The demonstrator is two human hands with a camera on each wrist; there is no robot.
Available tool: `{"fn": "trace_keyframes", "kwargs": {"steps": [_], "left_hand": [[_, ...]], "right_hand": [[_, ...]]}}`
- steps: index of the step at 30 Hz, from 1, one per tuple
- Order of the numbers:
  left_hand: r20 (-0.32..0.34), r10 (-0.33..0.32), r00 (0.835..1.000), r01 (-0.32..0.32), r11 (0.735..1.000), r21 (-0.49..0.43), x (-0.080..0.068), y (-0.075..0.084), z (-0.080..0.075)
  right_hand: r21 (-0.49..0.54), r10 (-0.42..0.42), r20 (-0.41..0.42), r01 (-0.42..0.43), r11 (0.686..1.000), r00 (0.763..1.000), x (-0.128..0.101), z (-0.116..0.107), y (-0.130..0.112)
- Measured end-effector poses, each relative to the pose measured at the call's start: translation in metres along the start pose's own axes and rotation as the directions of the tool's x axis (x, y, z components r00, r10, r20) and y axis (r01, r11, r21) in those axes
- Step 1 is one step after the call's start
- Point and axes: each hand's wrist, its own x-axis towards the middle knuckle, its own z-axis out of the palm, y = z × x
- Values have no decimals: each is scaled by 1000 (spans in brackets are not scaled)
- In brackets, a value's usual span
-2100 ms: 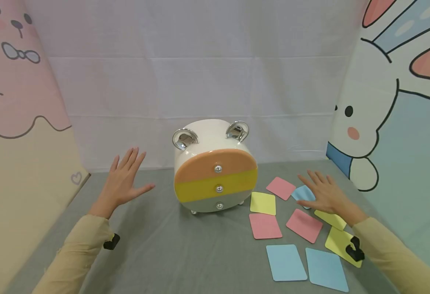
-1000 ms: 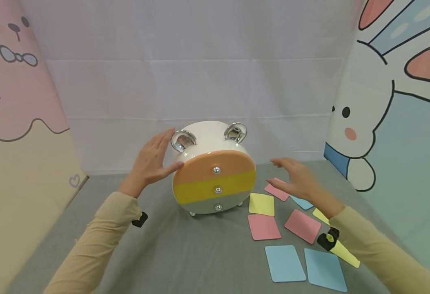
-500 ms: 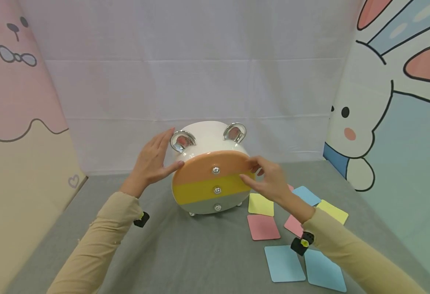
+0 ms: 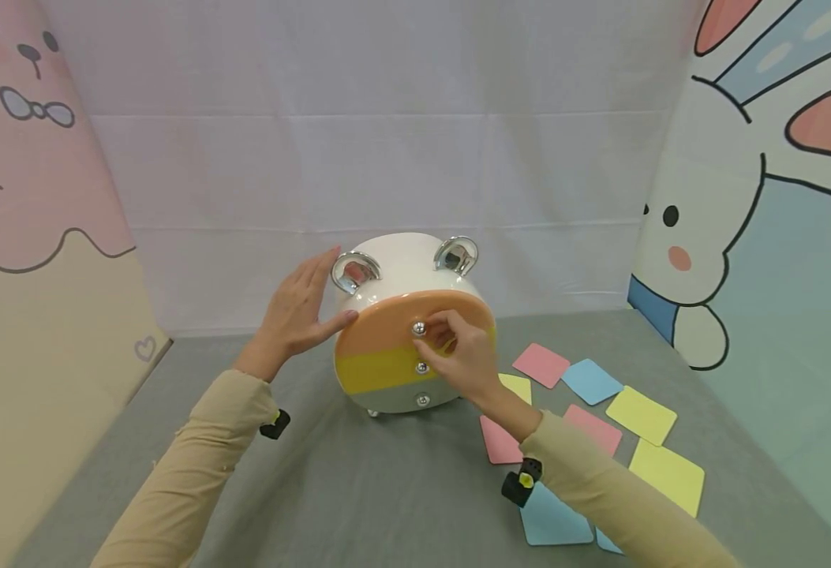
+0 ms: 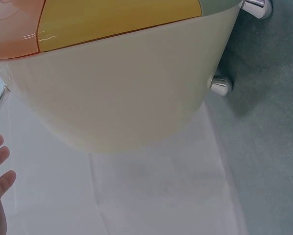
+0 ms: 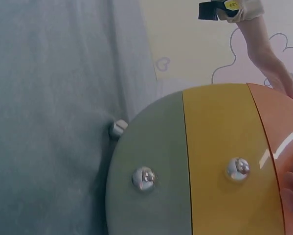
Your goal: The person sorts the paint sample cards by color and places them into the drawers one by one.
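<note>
A round white drawer box (image 4: 397, 264) with two chrome ears stands on the grey cloth (image 4: 358, 489). Its face has an orange drawer (image 4: 376, 333) on top, a yellow drawer (image 4: 372, 369) in the middle and a grey drawer (image 4: 394, 399) at the bottom, each with a chrome knob. My left hand (image 4: 301, 309) rests flat against the box's left side, fingers straight. My right hand (image 4: 439, 333) pinches the orange drawer's knob (image 4: 418, 328) with curled fingers. All drawers look closed. The right wrist view shows the grey drawer's knob (image 6: 144, 177) and the yellow drawer's knob (image 6: 237, 169).
Several coloured cards lie right of the box: a pink card (image 4: 541, 364), a blue card (image 4: 590, 381), a yellow card (image 4: 641, 414) and others partly under my right arm. Cartoon panels stand at the left (image 4: 24, 237) and the right (image 4: 777, 237), with a white sheet behind.
My left hand moved from the air onto the box's left side. My right hand left the cards, swept left across the box face and closed on the top knob.
</note>
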Motion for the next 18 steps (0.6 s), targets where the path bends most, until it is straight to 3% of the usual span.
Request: {"fn": "trace_keyframes", "kwargs": {"steps": [11, 18], "left_hand": [[-3, 2, 1000, -2, 1000, 4, 0, -1, 2], [-17, 17, 1000, -16, 1000, 1, 0, -2, 3]], "right_hand": [[-30, 82, -184, -89, 996, 980, -4, 25, -2], [-103, 54, -234, -80, 991, 971, -4, 29, -1]]}}
